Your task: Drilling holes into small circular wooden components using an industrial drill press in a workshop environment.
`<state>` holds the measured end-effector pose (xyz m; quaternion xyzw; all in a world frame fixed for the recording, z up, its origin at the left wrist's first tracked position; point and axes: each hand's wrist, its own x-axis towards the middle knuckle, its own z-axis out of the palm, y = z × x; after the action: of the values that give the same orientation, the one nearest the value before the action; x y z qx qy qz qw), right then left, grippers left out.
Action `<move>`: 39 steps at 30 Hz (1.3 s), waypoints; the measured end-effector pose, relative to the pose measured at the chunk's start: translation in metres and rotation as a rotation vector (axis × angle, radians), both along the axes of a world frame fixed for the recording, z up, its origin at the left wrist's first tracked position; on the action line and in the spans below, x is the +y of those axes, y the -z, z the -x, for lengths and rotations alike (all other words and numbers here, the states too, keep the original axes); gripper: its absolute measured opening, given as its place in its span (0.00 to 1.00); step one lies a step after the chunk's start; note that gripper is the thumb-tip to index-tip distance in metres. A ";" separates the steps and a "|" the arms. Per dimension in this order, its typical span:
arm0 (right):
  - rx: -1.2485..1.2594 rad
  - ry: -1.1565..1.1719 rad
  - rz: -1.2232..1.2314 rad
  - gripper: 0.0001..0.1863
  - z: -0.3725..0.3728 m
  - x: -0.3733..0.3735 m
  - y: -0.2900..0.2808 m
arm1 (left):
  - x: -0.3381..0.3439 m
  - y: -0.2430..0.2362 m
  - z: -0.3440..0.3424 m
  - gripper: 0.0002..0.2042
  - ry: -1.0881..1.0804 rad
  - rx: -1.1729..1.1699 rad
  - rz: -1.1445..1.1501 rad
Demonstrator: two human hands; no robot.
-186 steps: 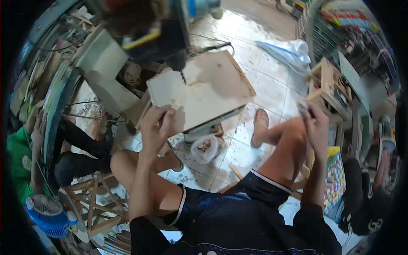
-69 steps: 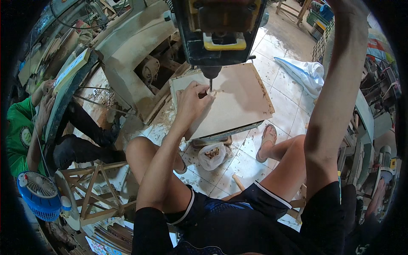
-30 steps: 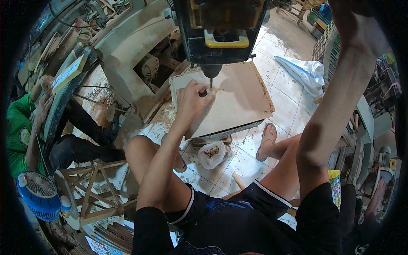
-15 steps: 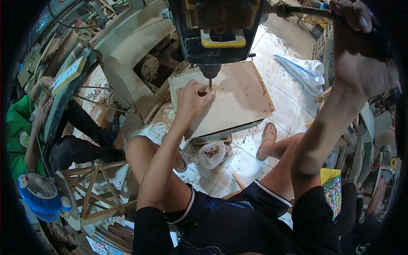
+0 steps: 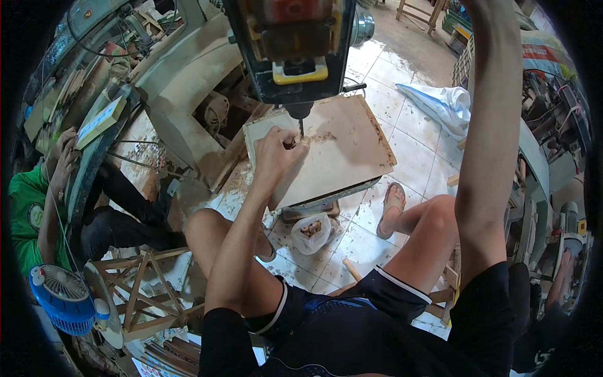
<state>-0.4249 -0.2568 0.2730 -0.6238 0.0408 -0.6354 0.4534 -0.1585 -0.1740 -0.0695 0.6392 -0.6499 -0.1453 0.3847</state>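
Note:
My left hand [image 5: 278, 155] rests on a pale square board [image 5: 352, 141]. Its thumb and fingertips pinch a small light wooden piece [image 5: 304, 141], mostly covered by the fingers. Right above that piece stands the thin bit [image 5: 301, 127] of a drill press [image 5: 292, 75], whose dark head has a yellow handle on its front. Whether the bit touches the piece or enters it, I cannot tell. Wood shavings [image 5: 323, 136] lie beside the fingertips. My right forearm [image 5: 493, 125] reaches up past the top edge, so the hand itself is out of the picture.
Below the board sits a plastic bag of small wooden pieces [image 5: 311, 232]. A white sack [image 5: 440, 107] lies on the tiles at right. At left, a person in green [image 5: 31, 213] works with a yellow-edged block [image 5: 100, 122]. A blue fan [image 5: 63, 295] stands near a wooden stool frame [image 5: 144, 289].
My right arm has swung upward and forward, taking the hand out of view; the lever it was gripping no longer shows. My left hand keeps its pinch at the bit. The view has shifted slightly.

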 end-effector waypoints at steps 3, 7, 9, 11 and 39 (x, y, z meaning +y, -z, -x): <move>-0.117 0.272 -0.258 0.37 0.010 -0.012 0.027 | 0.014 -0.007 -0.001 0.16 -0.021 0.100 -0.001; -0.253 0.272 -0.642 0.25 0.066 -0.022 0.104 | 0.062 -0.028 -0.010 0.17 0.084 0.304 -0.095; -0.190 0.296 -0.782 0.28 0.094 -0.024 0.165 | 0.084 -0.040 -0.015 0.17 0.193 0.396 -0.070; -0.172 0.315 -0.986 0.27 0.117 -0.022 0.232 | 0.095 -0.050 -0.018 0.19 0.292 0.409 -0.076; 0.110 0.199 -0.919 0.20 0.149 -0.005 0.308 | 0.124 -0.047 0.022 0.20 0.747 0.046 -0.374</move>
<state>-0.5743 -0.2623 -0.0346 -0.3840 0.4014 -0.5580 0.6165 -0.1801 -0.0496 -0.0230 0.4150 -0.7906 -0.4046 0.1976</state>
